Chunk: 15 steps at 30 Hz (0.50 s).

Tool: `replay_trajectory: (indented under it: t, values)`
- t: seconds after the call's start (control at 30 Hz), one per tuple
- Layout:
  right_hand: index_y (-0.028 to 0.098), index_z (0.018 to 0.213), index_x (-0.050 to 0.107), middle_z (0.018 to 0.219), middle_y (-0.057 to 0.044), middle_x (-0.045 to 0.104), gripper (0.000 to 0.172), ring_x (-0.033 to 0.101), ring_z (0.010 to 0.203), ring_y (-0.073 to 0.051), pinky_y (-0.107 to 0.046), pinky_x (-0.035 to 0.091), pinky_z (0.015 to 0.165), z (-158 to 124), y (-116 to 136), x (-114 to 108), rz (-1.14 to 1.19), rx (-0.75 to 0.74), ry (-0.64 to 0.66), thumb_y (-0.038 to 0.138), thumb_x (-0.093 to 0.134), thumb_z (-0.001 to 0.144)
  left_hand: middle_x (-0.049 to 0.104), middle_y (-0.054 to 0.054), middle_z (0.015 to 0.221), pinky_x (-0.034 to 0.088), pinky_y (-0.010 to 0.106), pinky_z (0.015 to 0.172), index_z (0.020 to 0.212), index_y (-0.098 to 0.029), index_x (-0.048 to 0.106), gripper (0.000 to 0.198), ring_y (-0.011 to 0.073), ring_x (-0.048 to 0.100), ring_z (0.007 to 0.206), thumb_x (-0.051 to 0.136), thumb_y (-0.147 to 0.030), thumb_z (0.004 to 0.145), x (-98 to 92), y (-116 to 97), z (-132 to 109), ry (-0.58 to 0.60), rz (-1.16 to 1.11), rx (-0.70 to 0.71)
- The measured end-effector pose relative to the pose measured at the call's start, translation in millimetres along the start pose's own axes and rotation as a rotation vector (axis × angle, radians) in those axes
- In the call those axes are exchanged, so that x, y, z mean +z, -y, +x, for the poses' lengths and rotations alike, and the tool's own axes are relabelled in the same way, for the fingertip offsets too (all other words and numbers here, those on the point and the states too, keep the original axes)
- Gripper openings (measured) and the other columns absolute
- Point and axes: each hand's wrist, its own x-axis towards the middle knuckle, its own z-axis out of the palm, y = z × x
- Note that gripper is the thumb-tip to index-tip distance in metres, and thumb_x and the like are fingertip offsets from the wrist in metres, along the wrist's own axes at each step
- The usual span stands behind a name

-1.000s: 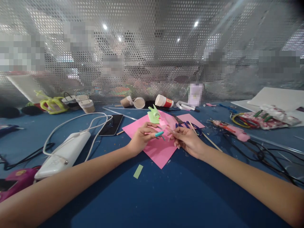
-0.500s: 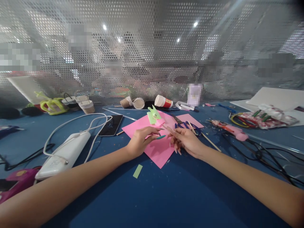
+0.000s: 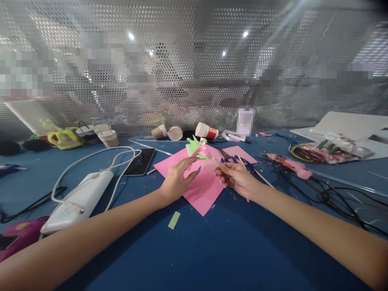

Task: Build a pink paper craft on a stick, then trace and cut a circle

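Observation:
My right hand (image 3: pixel 238 176) is closed in a pinch on the thin stem of a paper flower. The flower's pink part (image 3: pixel 204 148) and pointed green paper leaves (image 3: pixel 194 146) stick out beyond my fingers, over a pink paper sheet (image 3: pixel 202 192). My left hand (image 3: pixel 178 180) is beside the flower on the left, thumb and fingers apart, with nothing visible between them. Something pale and blurred between the hands cannot be made out. Dark-blue-handled scissors (image 3: pixel 247 163) lie partly behind my right hand, near a thin wooden stick (image 3: pixel 263 177).
On the left lie a phone (image 3: pixel 140 161), a white power strip (image 3: pixel 80 198) with a cable and a magenta tool (image 3: pixel 21 236). Stacked paper cups (image 3: pixel 206 130) lie at the back. A pink glue gun (image 3: pixel 291 165) is at right; a green paper strip (image 3: pixel 173 220) lies in front.
My left fingers have opened wider and moved away from the stem. The flower has turned and its leaves have shifted. The view has moved slightly.

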Motion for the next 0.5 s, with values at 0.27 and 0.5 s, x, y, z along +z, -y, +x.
replay_trajectory:
  t: [0.27, 0.5]
  values:
    - [0.015, 0.069, 0.066, 0.070, -0.007, 0.070, 0.029, 0.064, 0.052, -0.011, -0.022, 0.054, 0.049, 2.1, 11.3, -8.9, -0.150, -0.140, -0.133, 0.039, 0.080, 0.063, 0.067, 0.009, 0.113, 0.054, 0.034, 0.090, 0.113, -0.018, 0.060, 0.029, 0.0171, 0.064, 0.103, 0.053, -0.010, 0.087, -3.0, -9.0, -3.3, -0.065, -0.037, 0.203]
    - [0.017, 0.085, 0.071, 0.073, -0.008, 0.073, 0.020, 0.069, 0.063, -0.020, -0.032, 0.056, 0.058, 2.6, 27.3, -23.7, -0.569, -0.360, -0.179, 0.034, 0.071, 0.073, 0.067, 0.008, 0.113, 0.053, 0.034, 0.094, 0.114, -0.020, 0.060, 0.030, 0.0170, 0.063, 0.106, 0.052, -0.008, 0.087, -4.5, -9.5, -5.3, -0.107, 0.012, 0.270]
